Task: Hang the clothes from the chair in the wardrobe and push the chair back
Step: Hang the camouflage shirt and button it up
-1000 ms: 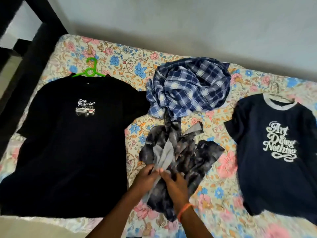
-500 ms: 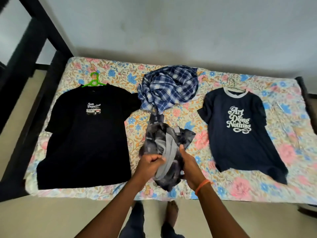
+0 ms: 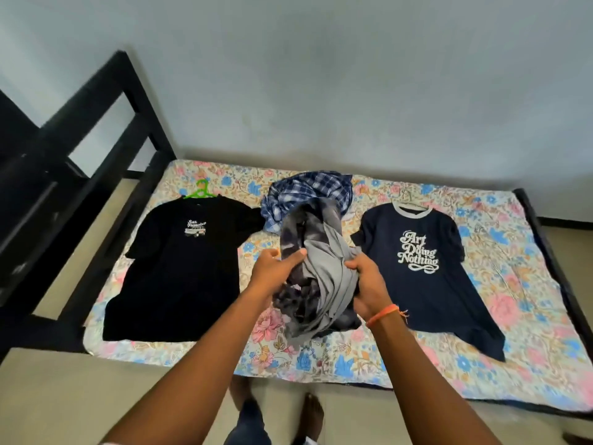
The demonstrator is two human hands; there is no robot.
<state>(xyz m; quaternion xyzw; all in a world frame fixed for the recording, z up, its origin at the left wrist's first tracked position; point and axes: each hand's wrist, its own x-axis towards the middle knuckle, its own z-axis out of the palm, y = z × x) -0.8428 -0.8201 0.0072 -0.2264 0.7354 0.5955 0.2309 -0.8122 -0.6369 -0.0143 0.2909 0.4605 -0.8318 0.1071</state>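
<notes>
Both hands, left hand [image 3: 274,271] and right hand [image 3: 369,285], had fingers clamped on a bunched grey garment [image 3: 317,268] above the bed [image 3: 529,316], between two shirts.

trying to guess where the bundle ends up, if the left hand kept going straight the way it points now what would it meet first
Probably the blue plaid shirt crumpled on the bed. The left hand, gripping the grey tie-dye garment with the right hand, points up-bed toward it. Depth is unclear; it could pass above the shirt and reach the wall.
</notes>
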